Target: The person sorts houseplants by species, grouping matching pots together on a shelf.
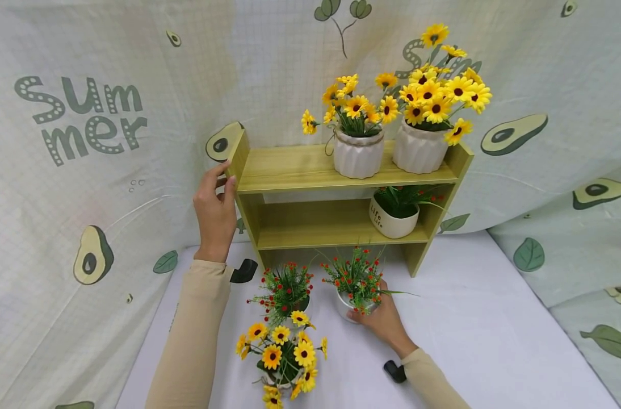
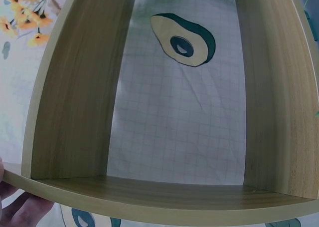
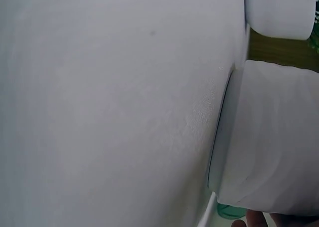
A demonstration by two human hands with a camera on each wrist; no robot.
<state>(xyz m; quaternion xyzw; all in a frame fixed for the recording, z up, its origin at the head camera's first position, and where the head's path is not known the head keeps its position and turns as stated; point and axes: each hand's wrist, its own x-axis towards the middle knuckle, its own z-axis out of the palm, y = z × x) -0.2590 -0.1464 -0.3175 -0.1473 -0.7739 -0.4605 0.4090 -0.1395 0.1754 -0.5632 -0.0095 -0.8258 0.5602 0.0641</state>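
Observation:
My left hand [image 1: 215,213] grips the left side panel of a two-tier wooden shelf [image 1: 295,165]. In the left wrist view its fingertips [image 2: 30,209] show at the outer side of that panel. Low in front of the shelf, my right hand [image 1: 387,318] holds a white pot [image 1: 345,307] of small red flowers [image 1: 359,278], thumb and fingers around its side. That pot [image 3: 271,142] fills the right of the right wrist view, its base close to the tabletop. Left of it is another red-flowered plant [image 1: 285,289], with a potted yellow daisy plant [image 1: 285,355] nearer me.
Two white ribbed pots with yellow daisies [image 1: 359,153] [image 1: 420,149] stand on the upper tier. A white pot lettered "Life" [image 1: 392,221] sits at the right of the lower tier. Avocado-printed cloth [image 1: 111,187] hangs behind the white table [image 1: 474,318].

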